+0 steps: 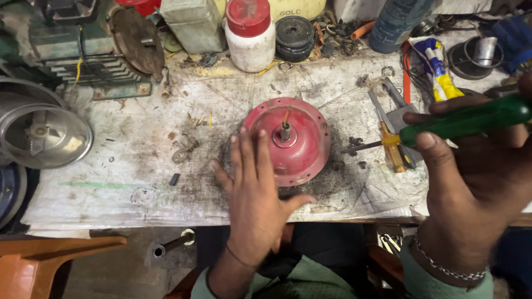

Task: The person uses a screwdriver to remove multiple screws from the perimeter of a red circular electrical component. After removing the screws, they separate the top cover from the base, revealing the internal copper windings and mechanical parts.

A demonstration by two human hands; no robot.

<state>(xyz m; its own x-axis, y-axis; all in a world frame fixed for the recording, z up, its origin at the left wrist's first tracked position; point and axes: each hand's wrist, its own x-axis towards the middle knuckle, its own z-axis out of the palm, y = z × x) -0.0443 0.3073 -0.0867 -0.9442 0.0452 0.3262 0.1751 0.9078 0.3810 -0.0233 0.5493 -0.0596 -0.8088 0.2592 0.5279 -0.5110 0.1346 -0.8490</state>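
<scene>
Red motor housing (288,142), a round flanged dome with a short metal shaft standing up at its middle, sits on the dirty grey-white sheet covering the workbench (127,166), roughly at the centre of the view; the left hand (256,194) lies flat just in front of it, palm down, fingers spread apart and gripping nothing, the fingertips reaching the housing's near-left rim; the right hand (471,177) is raised to the right, its fingers wrapped tight around the green handle of a screwdriver (443,126), whose thin blade points left toward the housing, its tip just short of the flange; pliers (388,105) lie on the sheet beneath the blade; a white jar with a red lid (250,34) stands at the bench's far edge.
</scene>
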